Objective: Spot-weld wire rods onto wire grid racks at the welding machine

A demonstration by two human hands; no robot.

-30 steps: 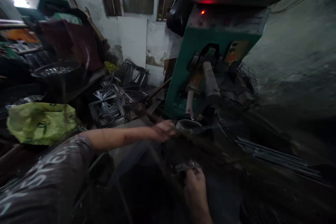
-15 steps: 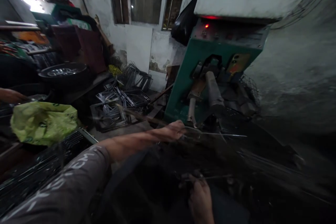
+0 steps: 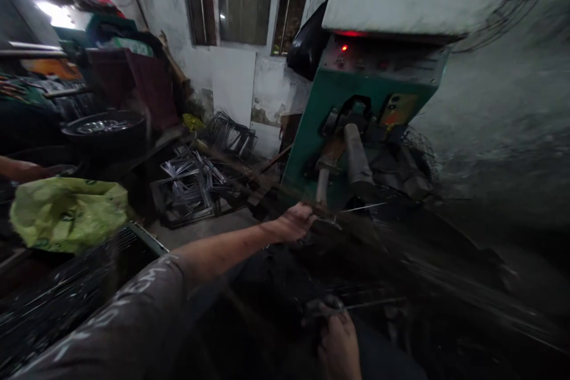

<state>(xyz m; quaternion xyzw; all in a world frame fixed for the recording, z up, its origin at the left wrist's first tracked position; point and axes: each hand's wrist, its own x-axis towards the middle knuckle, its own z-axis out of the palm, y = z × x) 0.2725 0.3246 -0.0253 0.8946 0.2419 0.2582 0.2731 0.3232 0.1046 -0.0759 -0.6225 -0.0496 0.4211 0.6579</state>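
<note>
My left hand reaches forward with its fingers closed on a thin metal wire piece, blurred, just in front of the green machine. The wire's far end and full shape cannot be made out. Two thick cylindrical arms stick out of the machine, and the lower arm is right above my left hand. Lower down, near my lap, my right hand is closed around a thin metal rod that points right. Darkness hides part of its fingers.
A pile of bent metal wire frames lies on the floor ahead. To the left are a yellow-green bag, a black basin of metal pieces and another person's hand. Dark rods lie at lower left.
The wire piece at my left hand has shifted and tilted, while that hand stays near the machine's lower arm. My right hand has barely moved. The view has turned slightly.
</note>
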